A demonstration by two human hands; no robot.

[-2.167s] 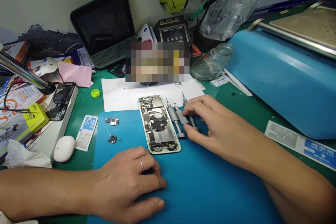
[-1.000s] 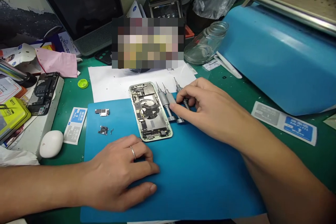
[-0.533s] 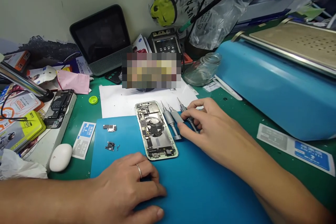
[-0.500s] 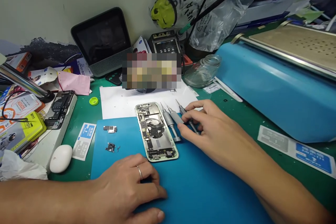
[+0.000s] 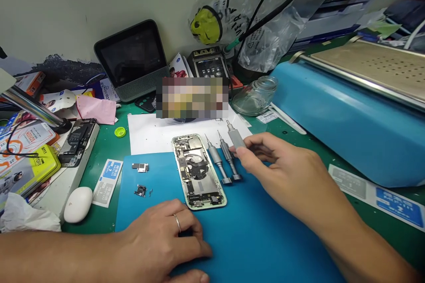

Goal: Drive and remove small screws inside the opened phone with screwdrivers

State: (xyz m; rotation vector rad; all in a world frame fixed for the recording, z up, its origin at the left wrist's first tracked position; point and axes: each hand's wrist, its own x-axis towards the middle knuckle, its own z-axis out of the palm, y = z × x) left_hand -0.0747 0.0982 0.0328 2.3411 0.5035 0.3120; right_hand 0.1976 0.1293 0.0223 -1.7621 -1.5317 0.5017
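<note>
My right hand [image 5: 279,163] pinches a grey precision screwdriver [image 5: 235,136] between thumb and fingers, its tip pointing up and away. Two more grey screwdrivers, one [image 5: 216,159] nearer the phone and another [image 5: 229,154] beside my fingers, lie side by side on the blue mat [image 5: 252,239]. Left of them is an opened phone [image 5: 199,172], its inner parts and round coil exposed. My left hand [image 5: 169,239] rests palm down on the mat near the phone's lower end, empty, with fingers bent and thumb apart. A small metal-shielded part [image 5: 141,167] and a black part [image 5: 141,191] lie left of the phone.
White paper [image 5: 142,132] lies behind the mat. A glass jar [image 5: 254,97], a dark screen [image 5: 133,57] and a blue machine [image 5: 332,115] stand around the back and right. At left are a white earbud case [image 5: 78,204] and a box bearing a phone part [image 5: 78,141].
My right hand has taken the flat-handled grey screwdriver from among the three and lifted it. The dark-handled one now lies beside the left one. My left hand stays put; the view has tilted slightly.
</note>
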